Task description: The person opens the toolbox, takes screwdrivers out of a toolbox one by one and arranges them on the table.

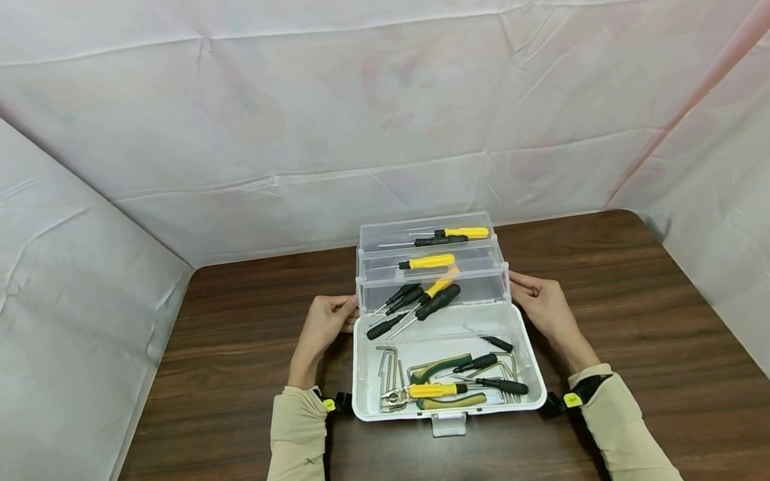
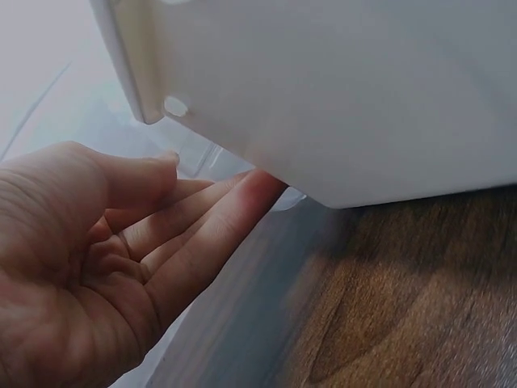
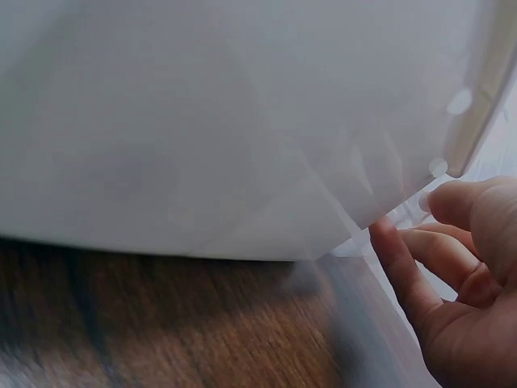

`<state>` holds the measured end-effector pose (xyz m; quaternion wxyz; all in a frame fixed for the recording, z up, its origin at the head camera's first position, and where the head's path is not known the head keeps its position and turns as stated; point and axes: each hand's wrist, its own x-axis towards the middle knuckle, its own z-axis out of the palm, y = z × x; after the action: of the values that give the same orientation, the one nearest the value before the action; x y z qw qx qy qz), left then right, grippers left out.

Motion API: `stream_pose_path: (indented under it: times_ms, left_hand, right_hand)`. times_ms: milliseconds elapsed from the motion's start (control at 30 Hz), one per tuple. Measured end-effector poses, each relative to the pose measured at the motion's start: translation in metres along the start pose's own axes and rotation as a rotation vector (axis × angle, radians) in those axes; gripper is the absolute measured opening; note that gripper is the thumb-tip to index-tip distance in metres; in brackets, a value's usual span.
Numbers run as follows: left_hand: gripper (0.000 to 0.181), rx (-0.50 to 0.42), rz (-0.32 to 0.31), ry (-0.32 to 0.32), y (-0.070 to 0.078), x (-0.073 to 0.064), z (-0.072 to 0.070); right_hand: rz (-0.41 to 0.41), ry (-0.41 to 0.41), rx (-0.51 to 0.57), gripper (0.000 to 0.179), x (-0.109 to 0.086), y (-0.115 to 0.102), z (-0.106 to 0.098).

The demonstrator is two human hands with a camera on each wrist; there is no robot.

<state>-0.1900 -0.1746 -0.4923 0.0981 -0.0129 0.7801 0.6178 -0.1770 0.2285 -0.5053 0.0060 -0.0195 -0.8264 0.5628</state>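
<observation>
Toolbox [image 1: 477, 317] lies crosswise between left hand [image 1: 321, 329] and right hand [image 1: 549, 312], fingers at opposite rear corners, equally near; firm grip cannot be told.

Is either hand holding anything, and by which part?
The left hand and right hand are at the rear corners of the white toolbox, beside the clear trays; whether they grip either cannot be told.

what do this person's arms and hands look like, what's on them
Both arms wear beige long sleeves; the left sleeve and right sleeve look creased. Each wrist carries a black device, left and right, with a yellow tag, left and right, its marking too small to read. Both hands are bare, without gloves: left hand, right hand.
</observation>
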Motion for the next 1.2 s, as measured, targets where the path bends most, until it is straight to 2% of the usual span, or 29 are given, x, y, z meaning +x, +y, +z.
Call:
stream_pose_path:
  times_ms: [200, 333, 567, 700, 933, 1000, 1067, 1200]
  left_hand:
    - [0.028, -0.003, -0.011, 0.0, 0.0, 0.0, -0.001]
    - [0.028, -0.003, -0.042, 0.026, 0.002, -0.001, 0.0]
    - [0.031, -0.01, -0.111, 0.081, 0.018, -0.01, 0.003]
    - [0.031, -0.021, -0.062, 0.128, 0.027, -0.015, 0.003]
    - [0.031, 0.065, 0.123, 0.208, 0.037, -0.02, -0.001]
    - [0.033, 0.051, 0.158, 0.194, 0.041, -0.022, -0.002]
    - [0.036, 0.007, 0.174, 0.151, 0.046, -0.025, -0.003]
    - [0.041, -0.046, 0.146, 0.064, 0.057, -0.031, -0.003]
  right_hand:
    - [0.007, -0.015, 0.027, 0.05, 0.001, 0.002, -0.001]
    - [0.024, -0.023, 0.025, 0.052, 0.0, 0.0, -0.001]
    - [0.047, -0.036, 0.039, 0.054, -0.003, -0.004, -0.002]
    - [0.056, -0.033, 0.05, 0.056, -0.003, -0.005, -0.003]
    - [0.024, -0.008, 0.027, 0.052, -0.003, -0.005, -0.001]
    - [0.011, -0.004, 0.017, 0.051, -0.003, -0.005, -0.001]
    - [0.001, 0.002, 0.006, 0.049, -0.003, -0.006, -0.001]
    - [-0.015, 0.002, -0.01, 0.047, -0.003, -0.008, -0.001]
